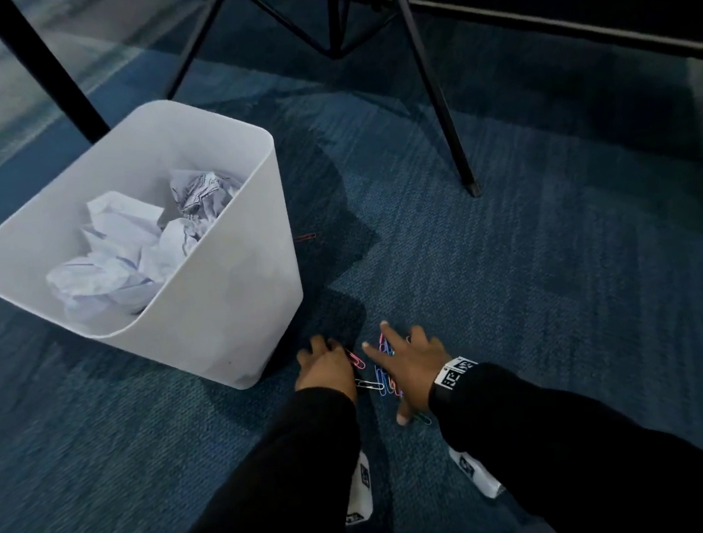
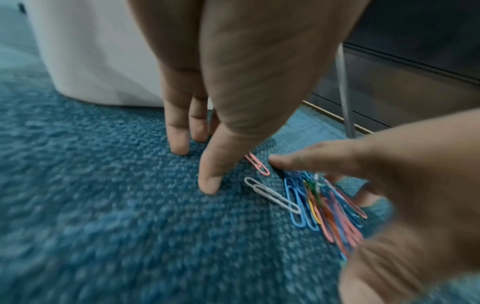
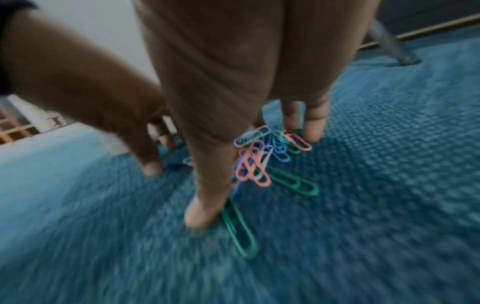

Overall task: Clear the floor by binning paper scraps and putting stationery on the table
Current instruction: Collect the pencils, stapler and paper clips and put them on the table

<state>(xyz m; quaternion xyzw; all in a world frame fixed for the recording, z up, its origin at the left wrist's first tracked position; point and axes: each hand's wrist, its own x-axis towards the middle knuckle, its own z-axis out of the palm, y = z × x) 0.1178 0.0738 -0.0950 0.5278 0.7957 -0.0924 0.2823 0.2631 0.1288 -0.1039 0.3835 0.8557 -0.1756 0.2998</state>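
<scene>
The floor is a blue carpet [image 1: 515,293] with a bumpy weave. On it, between the two hands, lies a little heap of coloured paper clips [image 2: 324,205], pink, blue, green, orange and yellow, all mixed up. A white paper clip [image 2: 272,194] lies flat at the left edge of the heap, and a pink paper clip [image 2: 258,163] lies just beside the left thumb. A green paper clip [image 3: 239,230] lies right next to the right thumb tip, and another green one [image 3: 293,182] sticks out from the heap. The left hand [image 1: 327,365] is down on the carpet with its fingers straight and their tips pressing the floor; its grip is wide and holds nothing. The right hand [image 1: 407,368] is spread over the heap with fingers straight and apart, tips on the carpet around the clips; its grip is wide too and holds nothing. One red paper clip [image 1: 305,237] lies alone by the far side of the bin. The white bin [image 1: 217,322] stands on the carpet just left of the left hand, and crumpled paper scraps [image 1: 134,253] sit inside it. Black table legs [image 1: 430,78] stand on the carpet behind. Both arms wear black sleeves [image 1: 276,488], and the right wrist has a band with a black and white tag [image 1: 454,372].
</scene>
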